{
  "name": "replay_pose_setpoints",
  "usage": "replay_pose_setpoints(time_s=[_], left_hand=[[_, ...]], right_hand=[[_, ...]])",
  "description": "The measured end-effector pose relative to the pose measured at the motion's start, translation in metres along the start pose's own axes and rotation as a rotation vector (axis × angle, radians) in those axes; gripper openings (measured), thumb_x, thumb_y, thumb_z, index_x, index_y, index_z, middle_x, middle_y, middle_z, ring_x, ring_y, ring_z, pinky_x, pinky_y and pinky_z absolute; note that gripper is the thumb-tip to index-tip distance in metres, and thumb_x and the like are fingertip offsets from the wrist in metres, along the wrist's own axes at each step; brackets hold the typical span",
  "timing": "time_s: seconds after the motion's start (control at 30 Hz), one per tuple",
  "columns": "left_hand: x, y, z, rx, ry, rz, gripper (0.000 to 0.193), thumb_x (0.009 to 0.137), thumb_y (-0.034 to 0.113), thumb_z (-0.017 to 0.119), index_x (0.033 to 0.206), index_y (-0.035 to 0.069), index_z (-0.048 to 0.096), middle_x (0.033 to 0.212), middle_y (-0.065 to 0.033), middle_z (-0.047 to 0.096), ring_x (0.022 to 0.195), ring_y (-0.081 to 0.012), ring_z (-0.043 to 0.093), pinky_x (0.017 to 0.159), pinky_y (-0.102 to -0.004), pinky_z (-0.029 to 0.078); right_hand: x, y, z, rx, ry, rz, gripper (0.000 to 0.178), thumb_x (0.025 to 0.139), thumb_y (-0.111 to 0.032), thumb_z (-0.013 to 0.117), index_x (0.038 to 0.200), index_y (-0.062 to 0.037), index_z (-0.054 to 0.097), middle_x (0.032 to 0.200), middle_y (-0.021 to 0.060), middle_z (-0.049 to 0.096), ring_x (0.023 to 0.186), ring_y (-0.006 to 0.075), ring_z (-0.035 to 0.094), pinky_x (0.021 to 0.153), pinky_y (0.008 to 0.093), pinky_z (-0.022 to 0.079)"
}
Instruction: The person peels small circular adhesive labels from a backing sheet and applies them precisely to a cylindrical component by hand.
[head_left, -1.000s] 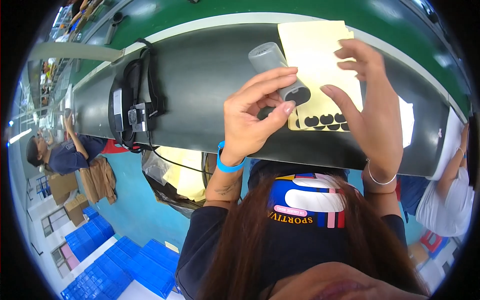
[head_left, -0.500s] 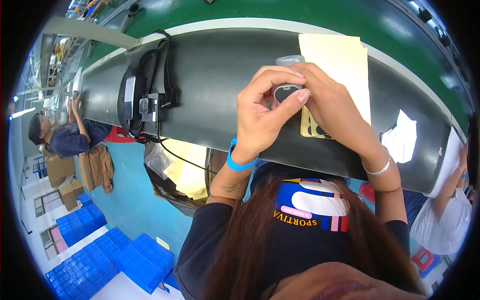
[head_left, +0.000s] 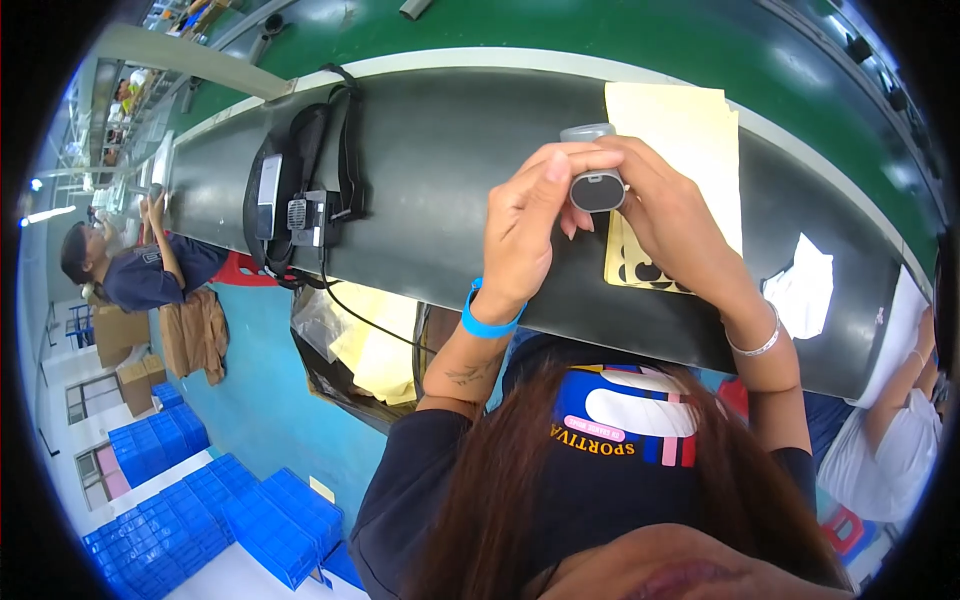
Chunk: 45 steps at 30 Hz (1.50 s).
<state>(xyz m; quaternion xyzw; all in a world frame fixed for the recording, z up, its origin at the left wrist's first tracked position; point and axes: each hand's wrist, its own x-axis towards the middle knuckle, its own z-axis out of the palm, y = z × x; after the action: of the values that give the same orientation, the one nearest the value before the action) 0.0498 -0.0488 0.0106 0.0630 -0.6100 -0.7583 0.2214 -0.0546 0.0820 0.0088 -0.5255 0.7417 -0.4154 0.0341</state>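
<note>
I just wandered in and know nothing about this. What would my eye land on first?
Probably the grey piece with a dark oval end, between the person's left hand and right hand, above the black work surface. Next, the pale yellow sheets beneath the right hand, with dark rounded shapes near their lower edge. Then the bright blue bins stacked at lower left.

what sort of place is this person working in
Probably a factory or assembly workshop: it has a long dark workbench, stacked blue plastic crates and a co-worker farther left along the bench.
</note>
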Motion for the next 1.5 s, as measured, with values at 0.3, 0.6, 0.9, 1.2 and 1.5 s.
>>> replay_pose_setpoints(time_s=[0.3, 0.6, 0.9, 1.2, 1.5], left_hand=[[0.005, 0.009, 0.0, 0.086, -0.036, -0.004, 0.03, 0.098, 0.016, 0.047, 0.115, 0.001, 0.066, 0.118, -0.009, 0.06, 0.07, -0.0074, 0.055, 0.059, -0.0189, 0.043], [0.01, -0.014, 0.003, 0.456, 0.08, 0.265, 0.034, 0.094, 0.023, 0.053, 0.108, -0.004, 0.067, 0.112, -0.0171, 0.062, 0.094, -0.0214, 0.06, 0.07, -0.0275, 0.052], [0.03, -0.035, 0.01, 0.312, -0.081, 0.403, 0.052, 0.096, 0.04, 0.037, 0.102, -0.005, 0.063, 0.106, -0.021, 0.065, 0.107, -0.0344, 0.057, 0.103, -0.0489, 0.035], [0.041, -0.035, 0.009, 0.195, -0.26, 0.36, 0.048, 0.094, 0.046, 0.04, 0.093, 0.0, 0.054, 0.099, -0.0192, 0.064, 0.111, -0.0327, 0.052, 0.106, -0.0503, 0.031], [0.041, -0.045, 0.013, 0.114, -0.241, 0.321, 0.049, 0.093, 0.048, 0.037, 0.1, 0.001, 0.051, 0.104, -0.0199, 0.059, 0.115, -0.0338, 0.049, 0.104, -0.0474, 0.032]], right_hand=[[0.009, 0.004, -0.007, 0.129, -0.038, 0.003, 0.043, 0.076, 0.013, 0.051, 0.117, -0.0022, 0.053, 0.114, 0.0158, 0.058, 0.099, 0.0352, 0.061, 0.077, 0.0357, 0.052], [0.003, 0.026, -0.009, 0.063, -0.123, 0.011, 0.031, 0.081, -0.012, 0.066, 0.108, -0.0067, 0.053, 0.104, 0.0112, 0.058, 0.078, 0.0338, 0.063, 0.065, 0.0415, 0.051], [0.003, 0.037, -0.008, 0.084, -0.093, -0.051, 0.027, 0.085, -0.022, 0.064, 0.102, -0.0031, 0.053, 0.102, 0.0129, 0.057, 0.078, 0.0355, 0.062, 0.066, 0.044, 0.05], [0.009, 0.043, -0.004, 0.146, -0.221, 0.021, 0.029, 0.086, -0.023, 0.064, 0.108, -0.0066, 0.058, 0.114, 0.0082, 0.055, 0.09, 0.0311, 0.062, 0.074, 0.0419, 0.051], [0.008, 0.044, -0.007, 0.064, -0.234, 0.024, 0.022, 0.087, -0.025, 0.062, 0.1, -0.0067, 0.064, 0.113, 0.0081, 0.053, 0.09, 0.0298, 0.061, 0.072, 0.0407, 0.051]])
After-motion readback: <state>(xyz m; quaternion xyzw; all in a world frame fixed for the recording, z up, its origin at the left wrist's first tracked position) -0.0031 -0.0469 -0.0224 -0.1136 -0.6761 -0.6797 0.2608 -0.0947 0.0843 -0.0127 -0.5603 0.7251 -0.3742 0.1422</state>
